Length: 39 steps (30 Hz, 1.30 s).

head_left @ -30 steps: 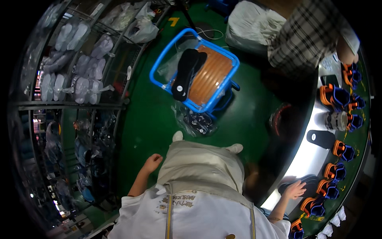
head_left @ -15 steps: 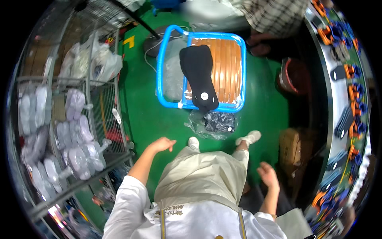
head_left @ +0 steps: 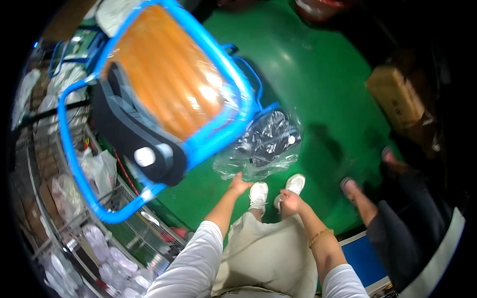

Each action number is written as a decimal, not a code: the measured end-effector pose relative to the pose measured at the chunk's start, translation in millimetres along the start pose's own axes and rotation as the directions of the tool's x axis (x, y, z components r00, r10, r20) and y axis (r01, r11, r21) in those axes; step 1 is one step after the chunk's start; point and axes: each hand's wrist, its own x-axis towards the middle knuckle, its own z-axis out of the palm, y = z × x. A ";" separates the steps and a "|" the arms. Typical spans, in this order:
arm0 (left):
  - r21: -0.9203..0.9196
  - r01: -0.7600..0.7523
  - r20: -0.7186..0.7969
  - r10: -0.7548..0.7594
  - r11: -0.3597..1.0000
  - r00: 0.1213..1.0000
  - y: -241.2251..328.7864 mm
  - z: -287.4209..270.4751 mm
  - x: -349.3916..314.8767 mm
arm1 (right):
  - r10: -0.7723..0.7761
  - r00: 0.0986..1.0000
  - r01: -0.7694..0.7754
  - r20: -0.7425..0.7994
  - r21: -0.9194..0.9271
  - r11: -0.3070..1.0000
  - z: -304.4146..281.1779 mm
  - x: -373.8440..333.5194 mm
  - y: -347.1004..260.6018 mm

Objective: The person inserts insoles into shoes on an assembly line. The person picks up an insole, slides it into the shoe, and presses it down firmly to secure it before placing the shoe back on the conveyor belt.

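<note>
My left hand (head_left: 240, 185) is low over the floor, thumb and fingers apart, at the near edge of a clear plastic bag (head_left: 263, 141) holding black insoles; whether it touches the bag I cannot tell. My right hand (head_left: 292, 202) hovers above my white shoe (head_left: 296, 184), fingers loosely curled, with nothing visible in them. Beyond my left hand stands a blue-framed chair (head_left: 233, 94) with a brown slatted seat (head_left: 166, 64) under clear film. A stack of black and grey insoles (head_left: 117, 121) lies across it, a round white sticker near its closer end.
Lower left, a wire rack (head_left: 134, 223) carries pale foot-shaped pieces (head_left: 94, 243) and plastic bags (head_left: 99, 169). A cardboard box (head_left: 397, 94) sits at the right. Another person's legs (head_left: 365, 208) are close on my right. A red bucket (head_left: 318, 10) stands at the far edge of the green floor.
My view has turned and come closer to the chair, which now lies to the upper left. Both hands have moved forward and closer together, toward the bag. The right fingers have curled in.
</note>
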 end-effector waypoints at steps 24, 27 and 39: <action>-0.975 0.201 0.199 0.789 0.097 0.582 115.1 -137.4 -40.5 | 0.090 0.970 0.227 -0.226 0.974 0.002 22.7 13.7 -110.6; -0.904 0.428 0.151 0.930 -0.007 0.334 156.7 -134.7 -43.9 | -0.033 0.989 0.147 -0.144 0.931 0.333 28.3 36.4 -142.4; 0.338 -0.745 -0.037 0.799 0.575 0.600 71.2 -51.2 93.4 | 0.608 0.643 0.535 -0.466 0.841 0.080 2.8 145.7 -74.2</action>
